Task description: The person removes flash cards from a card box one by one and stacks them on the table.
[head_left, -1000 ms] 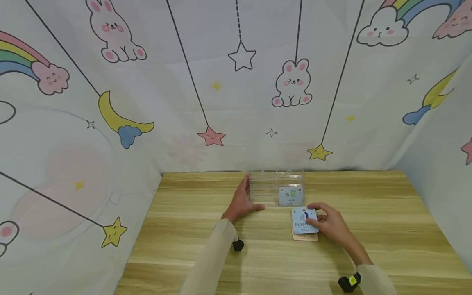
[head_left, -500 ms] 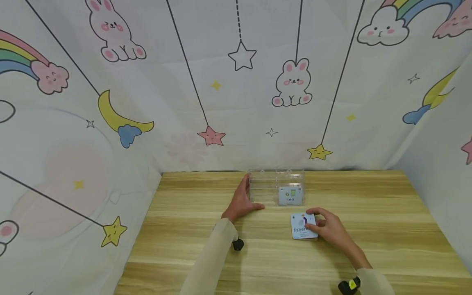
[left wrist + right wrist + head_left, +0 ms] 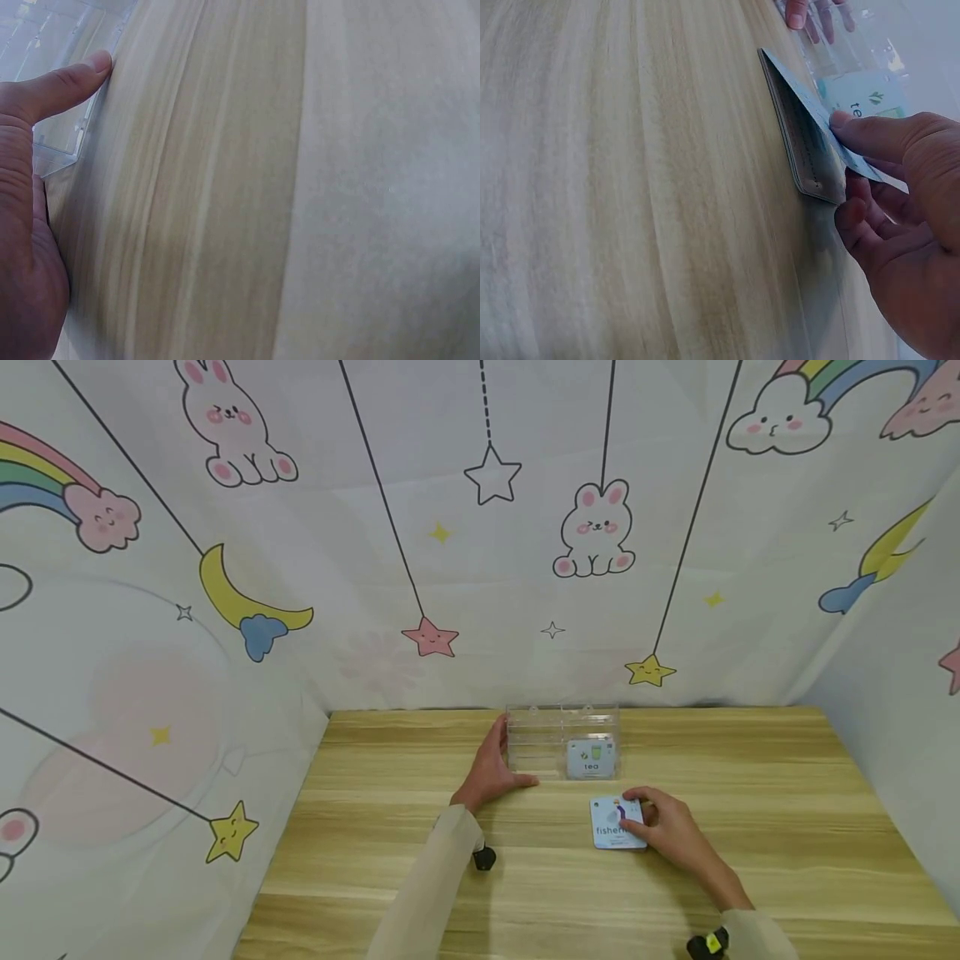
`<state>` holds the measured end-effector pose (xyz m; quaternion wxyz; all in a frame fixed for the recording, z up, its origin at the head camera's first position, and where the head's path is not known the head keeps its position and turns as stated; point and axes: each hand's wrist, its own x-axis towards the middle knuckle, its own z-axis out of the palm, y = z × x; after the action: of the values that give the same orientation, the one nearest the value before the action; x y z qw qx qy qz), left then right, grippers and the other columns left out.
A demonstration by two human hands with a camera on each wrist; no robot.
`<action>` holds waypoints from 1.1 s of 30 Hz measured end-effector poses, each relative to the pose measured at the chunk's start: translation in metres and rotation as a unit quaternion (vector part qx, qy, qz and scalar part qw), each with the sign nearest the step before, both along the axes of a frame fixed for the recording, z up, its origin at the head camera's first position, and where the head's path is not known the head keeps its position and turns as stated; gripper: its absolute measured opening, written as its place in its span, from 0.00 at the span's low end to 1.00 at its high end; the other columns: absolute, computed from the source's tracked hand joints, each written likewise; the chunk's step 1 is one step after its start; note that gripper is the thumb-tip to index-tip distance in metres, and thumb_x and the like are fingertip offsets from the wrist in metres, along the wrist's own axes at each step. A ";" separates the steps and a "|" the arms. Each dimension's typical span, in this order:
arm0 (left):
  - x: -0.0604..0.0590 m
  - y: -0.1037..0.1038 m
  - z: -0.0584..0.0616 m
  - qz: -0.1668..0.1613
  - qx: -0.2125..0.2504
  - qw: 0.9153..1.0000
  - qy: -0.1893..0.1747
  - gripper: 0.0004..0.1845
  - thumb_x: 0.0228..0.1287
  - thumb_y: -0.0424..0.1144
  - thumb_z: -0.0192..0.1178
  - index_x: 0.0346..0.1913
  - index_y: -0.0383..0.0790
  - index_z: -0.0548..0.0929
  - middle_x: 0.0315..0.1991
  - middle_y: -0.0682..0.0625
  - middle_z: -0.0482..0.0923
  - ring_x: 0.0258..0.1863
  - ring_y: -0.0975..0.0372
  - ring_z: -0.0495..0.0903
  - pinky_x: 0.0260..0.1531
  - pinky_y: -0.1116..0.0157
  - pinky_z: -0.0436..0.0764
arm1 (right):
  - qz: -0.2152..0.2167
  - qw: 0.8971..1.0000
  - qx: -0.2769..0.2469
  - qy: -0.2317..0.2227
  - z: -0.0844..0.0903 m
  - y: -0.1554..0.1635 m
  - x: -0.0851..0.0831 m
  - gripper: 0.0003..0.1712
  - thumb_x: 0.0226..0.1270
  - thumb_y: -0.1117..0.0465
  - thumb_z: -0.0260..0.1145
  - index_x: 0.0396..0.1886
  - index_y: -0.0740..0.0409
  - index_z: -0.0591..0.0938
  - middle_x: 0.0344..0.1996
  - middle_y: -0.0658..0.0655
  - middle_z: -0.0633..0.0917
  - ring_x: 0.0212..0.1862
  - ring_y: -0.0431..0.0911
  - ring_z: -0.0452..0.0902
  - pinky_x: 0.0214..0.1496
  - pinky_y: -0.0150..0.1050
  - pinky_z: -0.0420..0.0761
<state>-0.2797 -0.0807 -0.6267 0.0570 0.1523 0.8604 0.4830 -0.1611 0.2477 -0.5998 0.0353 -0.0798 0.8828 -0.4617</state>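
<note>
At the back of the table stands a clear plastic card rack. My left hand grips its near left corner, fingers along the side and thumb on the front edge. A light blue card reading "tea" sits in the lower right compartment. In front of the rack, my right hand pinches a light blue card whose visible letters read "fisherm". The right wrist view shows that card tilted up on the hand's side, its far edge meeting the card underneath. Fingers cover part of its picture.
Pale wood-grain tabletop spreads around both hands. A white cloth printed with rabbits, stars and moons hangs close behind the rack and along the sides. Black wrist devices are strapped below both hands.
My right hand has brought the blue card down and slightly toward me, so it now covers the tan-backed card below from above. My left hand and the rack have stayed put.
</note>
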 end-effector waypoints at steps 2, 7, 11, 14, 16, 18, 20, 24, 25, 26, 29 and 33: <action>0.000 0.000 0.000 0.000 -0.003 1.000 -0.001 0.73 0.45 0.46 0.87 0.85 0.46 0.42 0.83 0.49 0.48 0.80 0.60 0.55 0.75 0.69 0.61 | 0.001 1.000 0.018 0.017 -0.001 0.000 0.001 0.24 0.60 0.63 0.81 0.54 0.64 0.83 0.30 0.52 0.81 0.28 0.38 0.73 0.25 0.32 0.74; 0.000 0.000 0.000 -0.001 0.000 1.000 0.005 0.73 0.45 0.46 0.87 0.85 0.45 0.42 0.83 0.47 0.49 0.80 0.58 0.56 0.75 0.66 0.61 | 0.000 0.995 0.062 0.079 -0.005 0.000 0.000 0.23 0.57 0.63 0.83 0.51 0.63 0.85 0.30 0.51 0.75 0.28 0.39 0.66 0.28 0.33 0.68; 0.000 0.000 -0.001 -0.002 0.005 1.000 0.007 0.73 0.45 0.45 0.87 0.85 0.45 0.42 0.83 0.47 0.49 0.80 0.57 0.55 0.76 0.65 0.61 | -0.001 0.993 0.075 0.097 -0.008 -0.001 -0.001 0.22 0.55 0.65 0.83 0.49 0.63 0.86 0.36 0.53 0.78 0.29 0.38 0.66 0.29 0.32 0.68; 0.000 0.001 0.000 -0.002 0.006 1.000 0.002 0.73 0.45 0.44 0.87 0.85 0.45 0.42 0.83 0.47 0.48 0.80 0.58 0.55 0.76 0.66 0.61 | -0.001 0.992 0.077 0.097 -0.010 -0.001 -0.001 0.22 0.55 0.65 0.83 0.49 0.63 0.85 0.39 0.55 0.79 0.28 0.37 0.66 0.28 0.32 0.69; 0.000 0.001 0.001 -0.003 0.005 1.000 0.000 0.73 0.45 0.44 0.87 0.85 0.46 0.42 0.83 0.47 0.48 0.80 0.58 0.54 0.76 0.67 0.61 | 0.000 0.992 0.080 0.097 -0.011 -0.001 -0.002 0.22 0.55 0.65 0.83 0.49 0.63 0.85 0.40 0.56 0.79 0.28 0.37 0.67 0.27 0.32 0.69; 0.001 0.001 0.002 -0.004 0.005 1.000 0.000 0.73 0.46 0.43 0.87 0.85 0.45 0.42 0.83 0.47 0.47 0.80 0.57 0.54 0.76 0.66 0.61 | 0.001 0.992 0.082 0.097 -0.011 -0.001 -0.002 0.22 0.55 0.65 0.83 0.49 0.63 0.86 0.41 0.57 0.79 0.28 0.38 0.67 0.28 0.32 0.69; 0.001 0.001 0.002 -0.005 0.004 1.000 0.001 0.73 0.46 0.43 0.87 0.85 0.45 0.41 0.83 0.46 0.47 0.80 0.57 0.54 0.76 0.66 0.61 | 0.002 0.992 0.086 0.095 -0.010 -0.001 -0.002 0.22 0.56 0.65 0.83 0.49 0.63 0.86 0.42 0.57 0.79 0.28 0.38 0.67 0.28 0.32 0.69; 0.003 0.001 0.003 -0.005 0.008 1.000 -0.001 0.73 0.46 0.42 0.87 0.85 0.46 0.41 0.83 0.47 0.47 0.80 0.57 0.54 0.76 0.66 0.61 | 0.002 0.992 0.091 0.087 -0.010 -0.001 -0.002 0.21 0.57 0.64 0.82 0.49 0.63 0.86 0.42 0.58 0.79 0.29 0.39 0.67 0.29 0.33 0.69; 0.003 0.001 0.003 -0.004 0.009 1.000 0.000 0.73 0.45 0.42 0.87 0.85 0.46 0.41 0.83 0.47 0.47 0.80 0.57 0.54 0.76 0.66 0.61 | 0.002 0.992 0.092 0.084 -0.010 -0.001 -0.002 0.21 0.57 0.64 0.82 0.49 0.63 0.86 0.42 0.58 0.79 0.29 0.39 0.67 0.29 0.33 0.68; 0.003 0.001 0.003 -0.004 0.011 1.000 0.001 0.73 0.45 0.42 0.87 0.85 0.46 0.41 0.83 0.47 0.47 0.80 0.57 0.54 0.76 0.65 0.61 | 0.002 0.992 0.093 0.082 -0.010 -0.001 -0.002 0.21 0.57 0.63 0.82 0.49 0.63 0.86 0.42 0.58 0.79 0.29 0.39 0.67 0.29 0.33 0.68; 0.003 0.001 0.003 -0.005 0.012 1.000 0.004 0.73 0.46 0.42 0.87 0.85 0.46 0.41 0.83 0.47 0.48 0.80 0.57 0.54 0.76 0.65 0.61 | 0.004 0.993 0.095 0.076 -0.010 -0.001 -0.002 0.21 0.58 0.63 0.82 0.49 0.63 0.86 0.42 0.57 0.79 0.30 0.40 0.66 0.28 0.33 0.68; 0.003 0.001 0.002 -0.005 0.009 1.000 0.008 0.72 0.46 0.42 0.86 0.85 0.45 0.42 0.83 0.46 0.48 0.80 0.55 0.55 0.76 0.64 0.61 | 0.007 0.993 0.096 0.075 -0.011 0.000 -0.002 0.20 0.58 0.63 0.82 0.48 0.63 0.86 0.42 0.57 0.79 0.30 0.40 0.66 0.28 0.33 0.67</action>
<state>-0.2763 -0.0795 -0.6242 0.0509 0.1607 0.8556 0.4895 -0.1634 0.2472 -0.6105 -0.0206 -0.1166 0.9225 -0.3674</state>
